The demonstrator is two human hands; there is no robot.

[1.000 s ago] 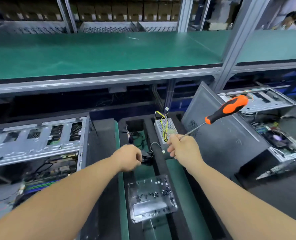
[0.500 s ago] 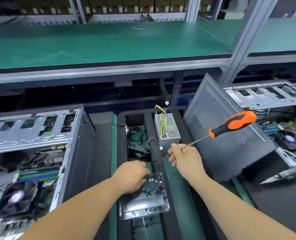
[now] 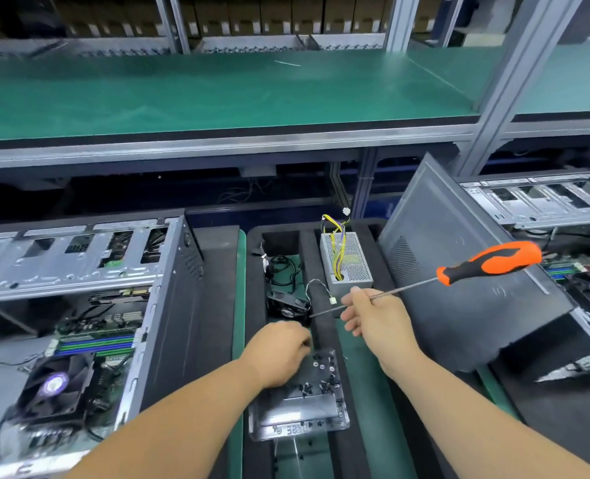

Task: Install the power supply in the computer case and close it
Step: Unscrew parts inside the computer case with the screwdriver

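Observation:
A silver power supply with yellow and black wires lies in a black foam tray at centre. An open computer case lies at left, its motherboard and fan showing. My right hand pinches the metal shaft of an orange and black screwdriver, handle pointing up right. My left hand reaches down with curled fingers into a clear plastic screw tray holding several small black screws. Whether it holds a screw is hidden.
A dark side panel leans at right of the foam tray. A second open case lies at far right. A black fan with cables sits in the foam tray. A green shelf runs overhead.
My left hand has moved from the fan cables down into the screw tray. The view has shifted so the left case shows more. My right hand keeps the screwdriver.

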